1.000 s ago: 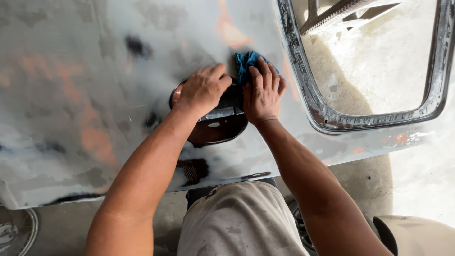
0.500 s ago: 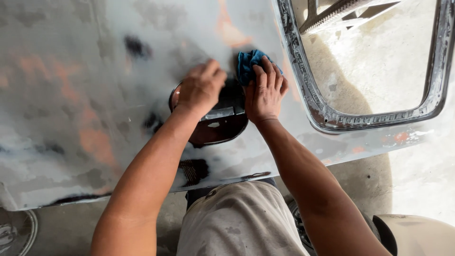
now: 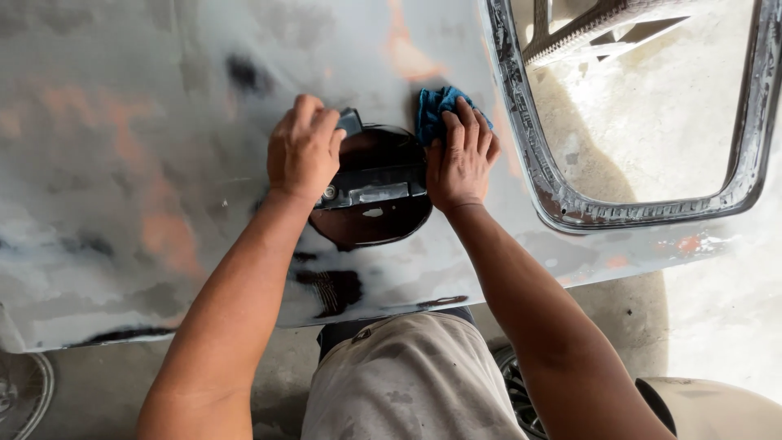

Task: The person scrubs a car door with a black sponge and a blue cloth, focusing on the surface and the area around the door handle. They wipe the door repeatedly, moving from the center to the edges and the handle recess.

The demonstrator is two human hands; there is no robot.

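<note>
Sanded grey body panel (image 3: 163, 163) across the frame, window opening (image 3: 652, 122) at 2 o'clock. Round dark recess (image 3: 371, 216) at centre. Left hand (image 3: 303, 151), fingers curled shut around a small dark block (image 3: 350, 122), pressed at the recess's 10 o'clock. Right hand (image 3: 460, 159), fingers flat and spread, pinned a blue cloth (image 3: 436, 110) at its 1 o'clock.

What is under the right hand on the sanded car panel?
A crumpled blue cloth lies under the right hand, pressed to the grey panel beside the round dark recess. Its top edge shows past the fingers; the rest is covered.
</note>
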